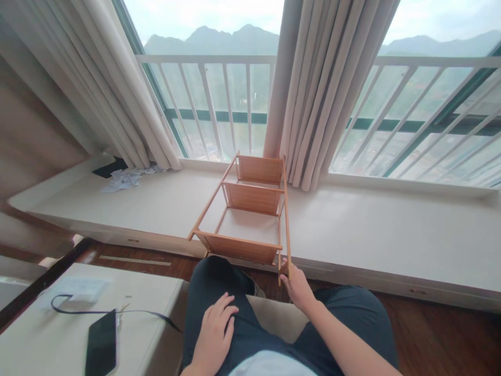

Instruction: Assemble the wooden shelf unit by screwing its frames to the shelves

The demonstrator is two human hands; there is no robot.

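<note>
A small wooden shelf rack (252, 198) with three slatted boards lies on its side on the white window ledge, its near end jutting past the ledge's front edge toward my knees. My right hand (296, 284) is closed around the near end of its right-hand post. Resting on my thigh, my left hand (215, 326) has its fingers stretched out and holds nothing. The lower side of the rack is partly hidden behind its boards.
The white ledge (371, 230) runs below the barred windows. Crumpled papers (122, 179) lie at its left end near a curtain (129, 104); another curtain (313, 94) hangs behind the rack. At lower left, a phone (102, 343) and a dark strap (129, 312) lie on a pale surface (50, 339).
</note>
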